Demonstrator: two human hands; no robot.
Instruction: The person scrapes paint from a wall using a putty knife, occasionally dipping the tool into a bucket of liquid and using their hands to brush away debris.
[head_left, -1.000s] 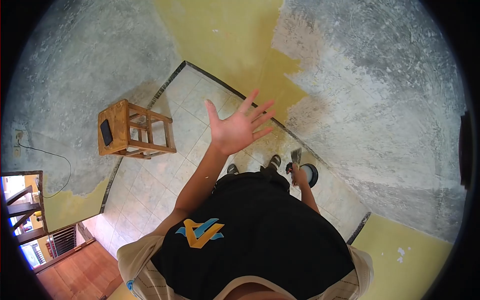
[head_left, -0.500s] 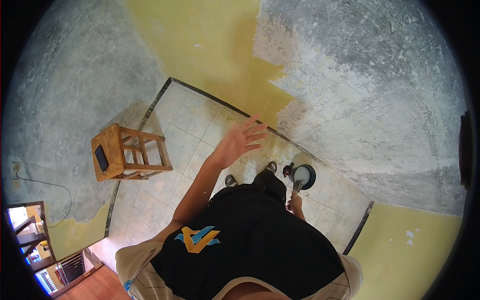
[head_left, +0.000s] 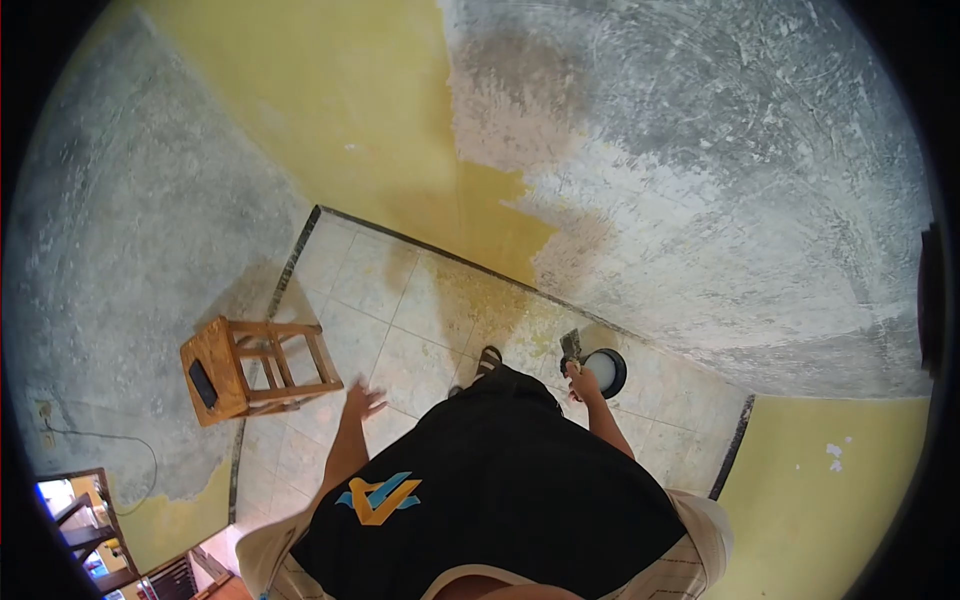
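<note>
My right hand [head_left: 582,382] is closed around the handle of a scraper [head_left: 571,345], whose flat, dark grey blade points toward the wall. Right beside that hand, a black bucket [head_left: 622,375] stands on the floor with whitish liquid inside. Something small and dark at the bucket's left rim is mostly hidden behind my fingers. Down at my left side, my left hand [head_left: 366,398] holds nothing. Its fingers are apart and slightly blurred, close to the legs of a wooden stool [head_left: 250,370].
A phone [head_left: 202,383] lies on the stool's seat. Ahead, the wall [head_left: 640,200] is part bare grey plaster, part yellow paint. A cable [head_left: 110,437] hangs from a socket at the left. My sandalled foot [head_left: 489,358] stands on stained tiles.
My left hand has dropped from in front of me to my left side, near the stool. My right hand has lifted the scraper away from the bucket's mouth. The view has shifted.
</note>
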